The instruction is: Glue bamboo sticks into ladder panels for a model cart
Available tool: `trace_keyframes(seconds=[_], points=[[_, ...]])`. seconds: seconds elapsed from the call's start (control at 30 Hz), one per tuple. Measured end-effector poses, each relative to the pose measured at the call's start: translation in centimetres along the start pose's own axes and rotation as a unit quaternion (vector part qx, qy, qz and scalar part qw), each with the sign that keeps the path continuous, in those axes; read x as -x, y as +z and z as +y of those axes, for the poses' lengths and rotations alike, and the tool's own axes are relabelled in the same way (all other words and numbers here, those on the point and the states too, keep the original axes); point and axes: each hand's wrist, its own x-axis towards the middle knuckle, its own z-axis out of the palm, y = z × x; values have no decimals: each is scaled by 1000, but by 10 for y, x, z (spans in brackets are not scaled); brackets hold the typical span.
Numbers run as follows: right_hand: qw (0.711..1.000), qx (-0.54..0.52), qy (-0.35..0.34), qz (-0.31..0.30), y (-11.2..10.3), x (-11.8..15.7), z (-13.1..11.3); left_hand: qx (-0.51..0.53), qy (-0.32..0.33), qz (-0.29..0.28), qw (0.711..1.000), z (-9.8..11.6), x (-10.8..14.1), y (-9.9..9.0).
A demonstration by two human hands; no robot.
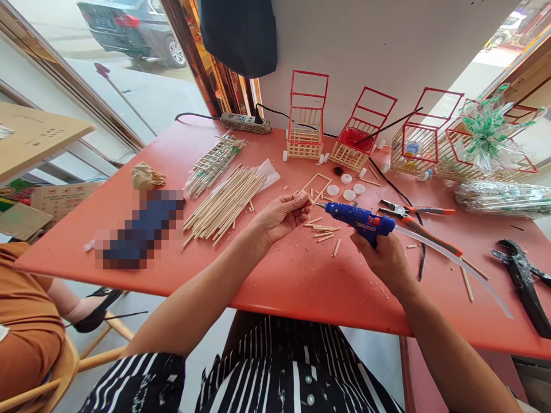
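Note:
My right hand (383, 258) grips a blue hot glue gun (357, 218) by its handle. A long clear glue stick (456, 261) trails out of the gun's back end. With pinched fingers, my left hand (286, 215) holds a small wooden stick frame (317, 182) by its near corner. The gun's nozzle points left, at or close to that corner; whether it touches I cannot tell. Short cut sticks (325, 229) lie scattered on the table below the hands. A pile of long wooden sticks (228, 201) rests left of my left hand.
Small stick carts with red frames (305, 137) stand along the back of the red table (275, 287). White plastic caps (346, 179), orange-handled pliers (402, 212), a black cutter (520, 281) and a power strip (245, 123) lie about. Another person (30, 327) sits at the left.

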Motion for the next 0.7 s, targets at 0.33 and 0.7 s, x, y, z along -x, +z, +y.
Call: trace_keyframes(seconds=[0.33, 0.7], points=[[1000, -2, -16, 9, 0, -1, -2, -2, 4, -4, 1000, 0, -1, -2], [1000, -3, 5, 22, 0, -2, -2, 2, 8, -13, 1000, -1, 0, -4]])
